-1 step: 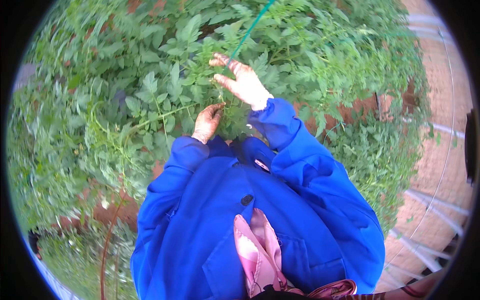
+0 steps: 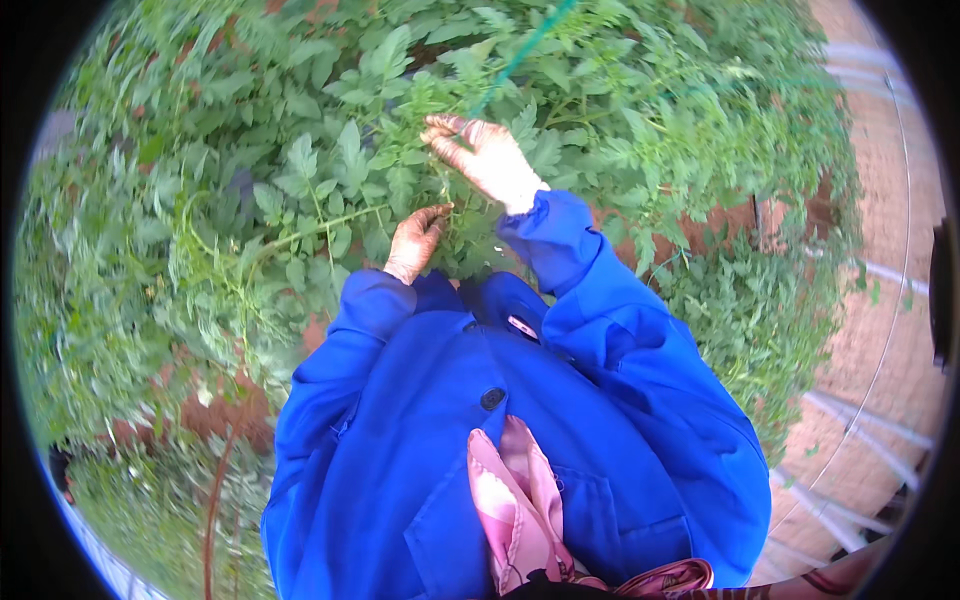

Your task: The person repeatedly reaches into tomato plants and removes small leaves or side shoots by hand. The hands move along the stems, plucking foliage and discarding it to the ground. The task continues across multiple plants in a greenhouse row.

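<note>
My right hand [image 2: 485, 160] is up among the leafy tomato plants [image 2: 375, 125], its thumb and fingers drawn close together at a leafy shoot tip. A green string [image 2: 530, 50] slants down from the top edge to the back of its fingers; whether they grip it is hidden. Lower and to the left, my left hand [image 2: 418, 243] is closed in a pinch beside a thin pale stem. What lies between its fingertips is too small to make out. A long green stem [image 2: 330, 226] runs leftward from near the left hand.
Dense foliage spreads on both sides, with reddish soil [image 2: 725, 225] showing through gaps. A pale walkway [image 2: 850, 340] with thin wires and light bars lies at the right. A brown stalk [image 2: 215, 500] rises at lower left. My blue jacket [image 2: 430, 400] fills the lower middle.
The thumb and fingers of my right hand have come closer together, and the hand sits slightly lower. The string's upper end has shifted right. My left hand has barely moved.
</note>
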`<action>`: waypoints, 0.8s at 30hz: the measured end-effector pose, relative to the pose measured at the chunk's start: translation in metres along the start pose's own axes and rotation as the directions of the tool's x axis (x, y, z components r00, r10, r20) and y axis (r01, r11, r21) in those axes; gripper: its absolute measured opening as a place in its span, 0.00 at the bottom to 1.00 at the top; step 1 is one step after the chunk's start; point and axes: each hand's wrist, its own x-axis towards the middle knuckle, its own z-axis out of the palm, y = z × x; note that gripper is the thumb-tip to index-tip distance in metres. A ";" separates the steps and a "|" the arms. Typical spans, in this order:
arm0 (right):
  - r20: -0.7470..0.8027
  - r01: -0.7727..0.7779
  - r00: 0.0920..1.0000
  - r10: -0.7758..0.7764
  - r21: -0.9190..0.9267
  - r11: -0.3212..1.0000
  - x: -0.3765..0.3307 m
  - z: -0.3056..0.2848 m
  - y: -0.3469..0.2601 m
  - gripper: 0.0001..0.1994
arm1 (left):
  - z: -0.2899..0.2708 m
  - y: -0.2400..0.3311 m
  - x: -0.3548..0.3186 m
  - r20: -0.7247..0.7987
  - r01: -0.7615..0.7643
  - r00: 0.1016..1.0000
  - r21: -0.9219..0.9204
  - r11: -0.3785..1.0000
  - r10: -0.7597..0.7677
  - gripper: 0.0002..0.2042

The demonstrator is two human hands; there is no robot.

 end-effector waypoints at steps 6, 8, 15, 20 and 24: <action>-0.043 -0.083 0.995 0.092 0.178 0.981 0.008 -0.009 0.046 0.12 | 0.001 0.006 -0.015 0.013 0.190 0.978 -0.453 0.871 -0.207 0.17; -0.041 -0.092 0.994 0.101 0.177 0.980 0.005 -0.014 0.057 0.12 | 0.002 0.005 -0.010 0.055 0.212 0.974 -0.571 0.793 -0.221 0.16; -0.097 -0.024 0.994 0.040 0.167 0.986 0.004 -0.017 0.094 0.11 | -0.005 0.014 -0.005 0.177 0.259 0.966 -0.662 0.703 -0.189 0.15; -0.185 -0.069 0.976 0.116 0.246 0.967 0.017 -0.013 0.098 0.11 | 0.016 -0.021 0.028 0.123 0.062 0.991 -0.792 0.607 0.059 0.16; -0.130 -0.152 0.971 0.200 0.312 0.938 0.026 -0.012 0.098 0.14 | 0.059 -0.040 0.040 0.038 0.043 0.999 -0.989 0.143 -0.035 0.14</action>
